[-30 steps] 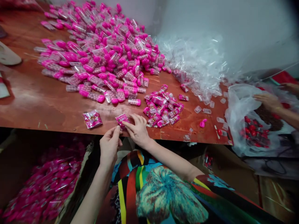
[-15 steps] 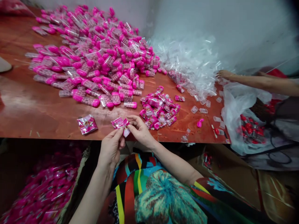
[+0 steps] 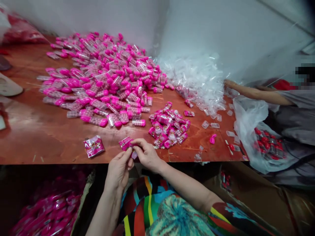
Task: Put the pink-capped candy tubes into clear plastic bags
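Near the table's front edge, my left hand (image 3: 119,167) and my right hand (image 3: 147,155) meet with thumbs and fingers pinched together. Between them is a small pink wrapper (image 3: 134,154), its pale end showing below the fingertips; the rest is mostly covered by the fingers. Just behind the fingertips is a printed pink wrapper piece (image 3: 125,143); whether it is joined to the held one I cannot tell. To the left lies a flat stack of shiny pink wrappers (image 3: 94,146). A small heap of pink wrapped pieces (image 3: 169,124) is behind my right hand.
Pink-capped clear bottles of beads (image 3: 105,82) form a large pile at the back left. Clear plastic containers (image 3: 194,78) are heaped at the back right, where a co-worker's hand (image 3: 230,84) reaches. A bag (image 3: 248,114) holds red-capped pieces. Below left are pink packets (image 3: 51,209).
The camera view has tilted up, so the table appears lower. My hands stay pinched together, and the pale end shows less below the fingers. The co-worker's hand stays at the clear heap.
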Available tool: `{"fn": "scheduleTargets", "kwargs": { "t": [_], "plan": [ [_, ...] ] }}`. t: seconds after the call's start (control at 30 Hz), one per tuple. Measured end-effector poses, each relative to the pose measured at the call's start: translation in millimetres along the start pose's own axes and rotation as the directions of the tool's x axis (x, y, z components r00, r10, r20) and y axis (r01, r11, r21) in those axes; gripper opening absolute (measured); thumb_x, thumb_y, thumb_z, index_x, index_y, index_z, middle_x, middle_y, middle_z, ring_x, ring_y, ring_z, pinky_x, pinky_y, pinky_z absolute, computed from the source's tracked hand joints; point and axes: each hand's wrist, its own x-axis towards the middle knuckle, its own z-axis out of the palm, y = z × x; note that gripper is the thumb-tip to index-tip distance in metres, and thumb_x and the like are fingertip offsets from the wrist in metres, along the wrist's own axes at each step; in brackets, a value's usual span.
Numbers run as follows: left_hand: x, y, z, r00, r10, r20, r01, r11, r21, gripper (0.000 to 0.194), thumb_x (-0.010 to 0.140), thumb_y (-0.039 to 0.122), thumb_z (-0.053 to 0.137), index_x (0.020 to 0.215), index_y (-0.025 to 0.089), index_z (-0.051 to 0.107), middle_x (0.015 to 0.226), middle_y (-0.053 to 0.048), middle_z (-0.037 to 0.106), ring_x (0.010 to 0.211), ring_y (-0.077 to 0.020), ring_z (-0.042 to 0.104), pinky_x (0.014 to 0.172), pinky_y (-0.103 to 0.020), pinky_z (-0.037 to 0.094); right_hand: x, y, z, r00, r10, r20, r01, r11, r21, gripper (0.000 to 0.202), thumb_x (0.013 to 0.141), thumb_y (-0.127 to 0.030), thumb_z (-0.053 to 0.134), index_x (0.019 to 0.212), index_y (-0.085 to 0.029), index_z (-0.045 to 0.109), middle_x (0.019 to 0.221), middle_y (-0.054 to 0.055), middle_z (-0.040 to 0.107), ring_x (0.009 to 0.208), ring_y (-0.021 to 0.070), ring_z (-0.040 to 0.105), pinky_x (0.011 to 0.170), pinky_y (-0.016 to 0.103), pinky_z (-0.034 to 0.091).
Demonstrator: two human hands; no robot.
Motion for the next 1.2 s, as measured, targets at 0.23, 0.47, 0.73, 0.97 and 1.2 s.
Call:
{"fn": "scheduleTargets", "kwargs": {
  "t": [0.23,0.47,0.73,0.97,1.2],
  "plan": [
    [4.8,0.7,1.4,0.995,0.061,-0.074,-0.062,0.998,-0.011,0.047,0.046,0.041,0.093,0.051,0.014,0.055,0.041,0.005,0.043,0.040,-0.0045,0.035,0.039,-0.018,0.024,7.9,6.4,6.8,0.997,-0.022,0.080,0.030,0.995,-0.100,0.022,0.099,-0.026,0.045,0.111,-0.021,0.063,0.101,0.004,0.073,0.090,0.0148,0.071,0.081,0.027,0.056],
    [2.1,11.2,-4.5,0.999,0.013,-0.035,-0.015,0.999,-0.051,0.032,0.056,0.032,0.087,0.060,0.014,0.062,0.045,0.005,0.046,0.041,-0.0052,0.036,0.041,-0.020,0.028,22.1,8.6,-0.3,0.981,-0.081,0.178,0.118,0.970,-0.210,0.026,0.104,-0.031,0.042,0.117,-0.021,0.062,0.111,0.006,0.073,0.099,0.0149,0.071,0.088,0.026,0.053],
    [-1.2,16.9,-3.1,0.986,0.082,-0.142,-0.089,0.995,-0.046,0.037,0.050,0.031,0.093,0.060,0.013,0.062,0.049,0.006,0.049,0.044,-0.0046,0.039,0.041,-0.018,0.028,90.6,10.3,-16.5,0.984,0.172,-0.036,-0.121,0.515,-0.848,0.042,0.105,-0.047,0.036,0.122,-0.020,0.062,0.110,0.012,0.067,0.093,0.0267,0.070,0.076,0.035,0.053],
    [1.6,13.9,-9.8,0.987,0.037,-0.155,-0.061,0.986,-0.153,0.040,0.048,0.025,0.095,0.062,0.012,0.060,0.054,0.005,0.055,0.040,-0.0020,0.036,0.037,-0.017,0.026,77.7,1.6,-11.4,0.979,0.159,0.127,0.044,0.445,-0.894,0.056,0.096,-0.066,0.041,0.130,-0.026,0.060,0.112,0.013,0.055,0.096,0.0261,0.064,0.081,0.037,0.052],
    [3.6,15.2,-7.2,0.984,-0.102,-0.143,0.056,0.955,-0.293,0.026,0.072,0.019,0.082,0.069,0.014,0.056,0.055,0.004,0.055,0.039,-0.0010,0.033,0.036,-0.015,0.024,68.0,5.6,-20.0,0.970,0.192,0.150,0.053,0.432,-0.900,0.043,0.099,-0.015,0.040,0.142,-0.012,0.048,0.121,0.019,0.056,0.107,0.0286,0.054,0.095,0.043,0.047]
  ]
}}
